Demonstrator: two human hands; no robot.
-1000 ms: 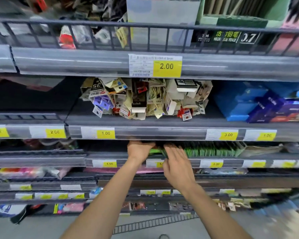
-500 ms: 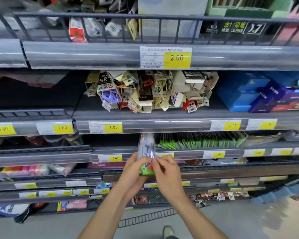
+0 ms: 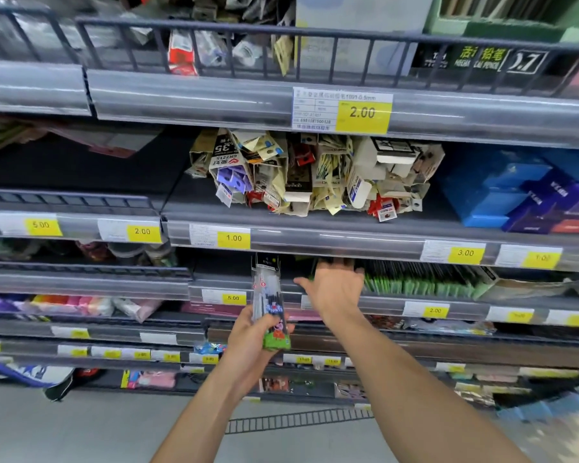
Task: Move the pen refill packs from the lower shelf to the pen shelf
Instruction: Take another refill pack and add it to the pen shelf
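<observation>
Head view: I am holding one pen refill pack (image 3: pixel 270 307) upright in my left hand (image 3: pixel 252 342), fingers curled round its lower end, in front of the shelf edges. My right hand (image 3: pixel 335 289) is reaching into the lower shelf (image 3: pixel 398 300), fingers spread and holding nothing that I can see; its fingertips are hidden under the shelf above. The row of green-edged packs (image 3: pixel 422 282) is standing just beside it. To do this well, I judge I should be pinching a single pack by its top edge and drawing it straight out, so its neighbours are not toppling.
</observation>
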